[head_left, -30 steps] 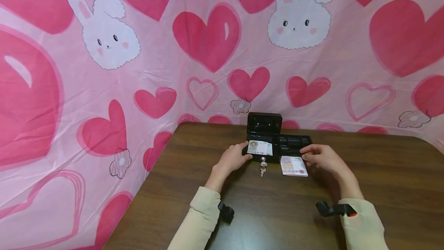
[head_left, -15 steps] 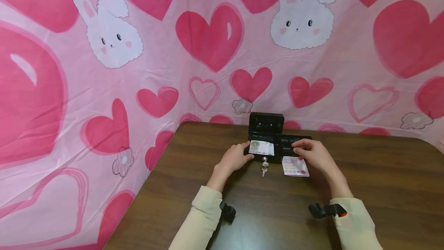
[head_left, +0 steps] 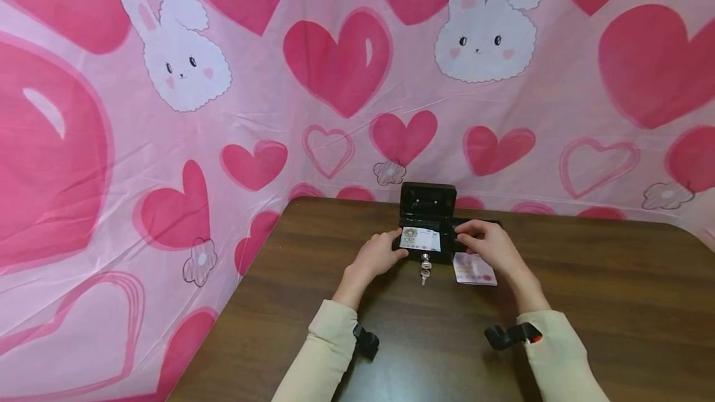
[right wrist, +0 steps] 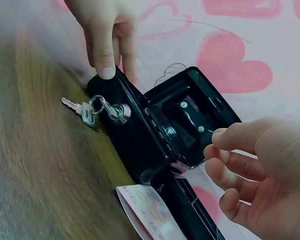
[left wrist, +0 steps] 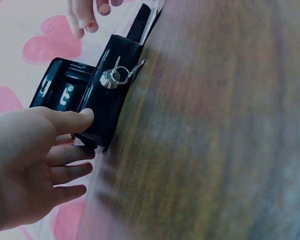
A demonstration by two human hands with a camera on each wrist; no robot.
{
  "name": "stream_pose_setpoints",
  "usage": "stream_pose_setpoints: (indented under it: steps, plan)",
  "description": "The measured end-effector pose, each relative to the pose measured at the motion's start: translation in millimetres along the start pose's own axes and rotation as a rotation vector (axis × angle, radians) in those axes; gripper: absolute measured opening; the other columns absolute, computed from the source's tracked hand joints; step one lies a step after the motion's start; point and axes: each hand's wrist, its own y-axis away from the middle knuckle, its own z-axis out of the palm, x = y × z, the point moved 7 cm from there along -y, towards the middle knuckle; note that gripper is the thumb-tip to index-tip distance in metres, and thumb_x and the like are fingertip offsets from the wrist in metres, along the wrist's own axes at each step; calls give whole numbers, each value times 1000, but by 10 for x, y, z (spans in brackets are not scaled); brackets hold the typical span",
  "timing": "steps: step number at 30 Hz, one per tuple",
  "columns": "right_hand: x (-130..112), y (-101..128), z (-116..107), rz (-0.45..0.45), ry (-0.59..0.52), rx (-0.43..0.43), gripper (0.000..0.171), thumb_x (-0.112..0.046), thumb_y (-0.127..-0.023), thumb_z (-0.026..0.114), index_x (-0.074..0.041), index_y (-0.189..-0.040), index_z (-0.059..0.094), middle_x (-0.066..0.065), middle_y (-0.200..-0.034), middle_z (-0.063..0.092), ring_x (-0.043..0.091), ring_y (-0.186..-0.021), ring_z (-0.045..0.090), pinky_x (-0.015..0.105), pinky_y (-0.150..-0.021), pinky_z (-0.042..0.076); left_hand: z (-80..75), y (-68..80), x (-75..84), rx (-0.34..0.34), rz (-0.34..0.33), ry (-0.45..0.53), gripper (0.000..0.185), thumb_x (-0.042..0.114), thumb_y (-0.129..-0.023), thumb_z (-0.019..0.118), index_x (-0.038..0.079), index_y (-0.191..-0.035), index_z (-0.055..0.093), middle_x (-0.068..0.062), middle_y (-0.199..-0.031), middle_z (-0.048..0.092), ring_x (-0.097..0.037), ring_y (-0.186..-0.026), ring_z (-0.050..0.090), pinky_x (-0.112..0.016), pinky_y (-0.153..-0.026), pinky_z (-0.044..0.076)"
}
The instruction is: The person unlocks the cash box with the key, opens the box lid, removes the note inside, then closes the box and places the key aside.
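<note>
A small black cash box [right wrist: 135,147] stands at the back of the table with its lid [head_left: 427,199] up. My left hand [head_left: 375,254] grips its left end, thumb on the front edge. Banknotes [head_left: 420,239] lie inside the box, and keys [head_left: 426,272] hang from the front lock. My right hand [head_left: 491,247] hovers over the box's right end, fingers loosely bent, thumb and forefinger close together with nothing visible between them. Beneath it is a black tray [right wrist: 190,205], partly covered by the hand. Pinkish folded banknotes [head_left: 473,272] lie in front of the tray.
The brown wooden table [head_left: 424,352] ends just behind the box. Beyond it hangs a pink cloth [head_left: 251,98] printed with hearts and rabbits. Each sleeve carries a black wrist camera, such as the one on the right [head_left: 511,335].
My right hand has moved left, from the tray's right end across to the box's right edge. The left hand keeps its grip on the box, which stays in place.
</note>
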Motion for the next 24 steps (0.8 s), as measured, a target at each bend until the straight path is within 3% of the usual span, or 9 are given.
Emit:
stream_pose_setpoints:
  steps: [7, 14, 24]
  plan:
    - [-40, -99, 83, -31, 38, -4, 24, -14, -96, 63, 1, -114, 69, 21, -107, 71, 21, -67, 64, 27, -64, 51, 8, -2, -12, -9, -3, 17, 58, 35, -96, 65, 12, -147, 50, -8, -146, 55, -25, -130, 57, -43, -107, 46]
    - [-83, -180, 166, -27, 72, -7, 23, -15, -96, 62, -2, -114, 70, 20, -113, 70, 26, -86, 65, 31, -71, 54, -3, 2, -14, -9, -10, 20, 59, 35, -95, 66, 12, -147, 50, -8, -146, 55, -25, -130, 57, -43, -107, 46]
    - [-110, -265, 293, -60, 114, -1, 19, -15, -95, 65, -5, -109, 73, 16, -109, 73, 23, -88, 64, 35, -77, 51, -1, 9, 1, -10, -7, 25, 59, 35, -95, 67, 11, -146, 51, -8, -145, 56, -25, -129, 58, -43, -106, 47]
